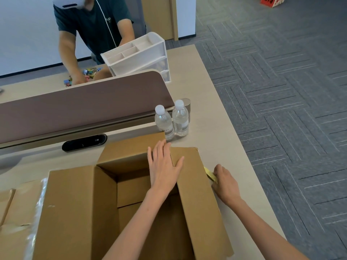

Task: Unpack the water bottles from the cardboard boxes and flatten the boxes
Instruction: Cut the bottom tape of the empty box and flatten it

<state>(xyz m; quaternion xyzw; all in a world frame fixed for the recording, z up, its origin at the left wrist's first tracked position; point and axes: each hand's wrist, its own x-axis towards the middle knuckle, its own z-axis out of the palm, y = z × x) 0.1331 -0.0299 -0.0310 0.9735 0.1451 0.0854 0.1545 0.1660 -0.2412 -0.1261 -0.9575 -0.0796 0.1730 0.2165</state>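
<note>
On beige desk [216, 128], grey carpet [281, 91] alongside: open cardboard box [75, 203], two water bottles [180, 119] upright just behind it by brown divider [84, 102]. Left hand [163, 167] flat on box's right flap, fingers straight. Right hand [226, 184] beside that flap, fingers curled round yellowish strip [211, 175].

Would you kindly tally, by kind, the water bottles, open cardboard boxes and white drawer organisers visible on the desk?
Water bottles: 2
Open cardboard box: 1
White drawer organiser: 1
Total: 4
</note>
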